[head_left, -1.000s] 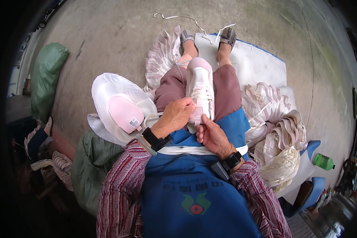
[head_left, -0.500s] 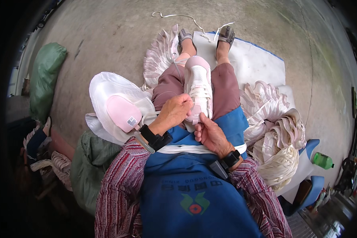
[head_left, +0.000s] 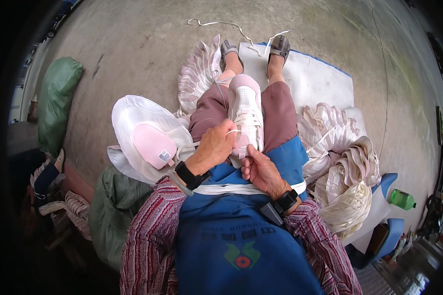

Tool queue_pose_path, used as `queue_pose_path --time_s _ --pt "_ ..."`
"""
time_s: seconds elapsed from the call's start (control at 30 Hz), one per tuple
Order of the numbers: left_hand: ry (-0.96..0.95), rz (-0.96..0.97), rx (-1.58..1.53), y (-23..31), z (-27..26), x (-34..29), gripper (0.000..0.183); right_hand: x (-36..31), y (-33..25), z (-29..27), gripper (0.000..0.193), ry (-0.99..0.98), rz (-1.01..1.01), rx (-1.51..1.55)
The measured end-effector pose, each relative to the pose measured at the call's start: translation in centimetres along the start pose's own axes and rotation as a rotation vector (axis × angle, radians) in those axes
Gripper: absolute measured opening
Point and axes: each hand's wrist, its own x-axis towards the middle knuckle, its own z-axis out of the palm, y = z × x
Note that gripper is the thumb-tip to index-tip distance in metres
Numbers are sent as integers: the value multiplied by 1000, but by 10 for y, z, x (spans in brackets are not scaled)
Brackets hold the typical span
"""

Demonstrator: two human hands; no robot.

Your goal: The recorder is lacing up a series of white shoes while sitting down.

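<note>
Sack (head_left: 59,105) bulging, contents hidden; left hand (head_left: 212,147) pinching lace (head_left: 234,131) at shoe (head_left: 244,101).

Pink and white shoe upper (head_left: 245,101), blue apron (head_left: 241,211)
The sleeves (head_left: 150,231) are striped maroon and white, the trousers (head_left: 279,115) mauve, the bottle (head_left: 402,199) bright green, the lace bundle (head_left: 347,211) cream.

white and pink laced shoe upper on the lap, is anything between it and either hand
Nothing visible is: both bare hands are right at the white and pink laced shoe upper. The left hand appears to pinch a thin white lace beside it; the right hand has its thumb at the pink tongue.
</note>
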Motion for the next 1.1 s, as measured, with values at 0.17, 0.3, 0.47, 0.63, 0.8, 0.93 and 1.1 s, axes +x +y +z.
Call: queue_pose_path --time_s 0.17,0.3,0.47,0.63,0.8,0.93,1.1 --pt "187 279 246 8 6 -3 17 1 0 1 33 2 -15 16" --pt "276 345 225 2 11 -6 13 1 1 0 32 -1 -13 26" --pt "159 71 61 0 7 -1 9 2 2 -5 31 -20 -6 -17" --pt "289 295 230 -1 17 8 12 1 1 -1 31 -8 -5 -20" --pt "462 546 319 17 -4 -14 16 -6 -3 5 31 22 -4 -6" --pt "120 144 75 15 -14 -54 19 -32 -20 3 27 13 123 -275" --pt "-353 -408 -674 -4 17 -77 35 -43 -41 19 20 119 -280 -851"
